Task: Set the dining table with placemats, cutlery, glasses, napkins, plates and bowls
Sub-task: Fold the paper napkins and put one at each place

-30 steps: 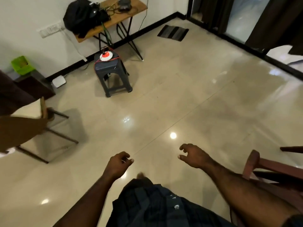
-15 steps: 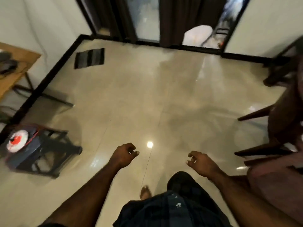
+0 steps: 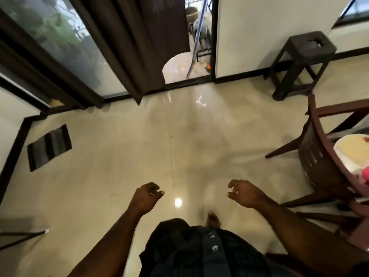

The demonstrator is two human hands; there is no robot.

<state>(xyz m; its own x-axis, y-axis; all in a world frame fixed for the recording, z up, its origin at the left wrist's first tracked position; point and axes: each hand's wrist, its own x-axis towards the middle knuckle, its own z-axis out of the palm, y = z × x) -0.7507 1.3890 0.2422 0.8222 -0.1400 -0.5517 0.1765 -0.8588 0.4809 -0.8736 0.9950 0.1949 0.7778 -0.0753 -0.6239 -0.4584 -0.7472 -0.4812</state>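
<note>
Both hands are held out over the glossy floor (image 3: 139,148), and nothing is gripped in either. The left hand (image 3: 145,198) is seen with its fingers loosely curled and the thumb close beside the forefinger. The right hand (image 3: 244,194) is seen with its fingers curled loosely and slightly apart, the thumb pointed leftward.

Of the task's things, only a pale round plate (image 3: 351,154) is seen, at the right edge, lying flat on a table whose rim is barely shown; being round, it has no long axis that can be told. Just below it a pink object (image 3: 366,173) is cut off by the edge and cannot be identified.

A dark wooden chair (image 3: 317,156) is set against that table, its curved back turned toward the open floor. A dark stool (image 3: 299,62) is stood by the far wall. A striped mat (image 3: 49,146) is laid on the floor at left, its long axis running up to the right. Dark curtains (image 3: 135,43) are hung before glass doors. A bare foot (image 3: 213,219) is seen between the arms.
</note>
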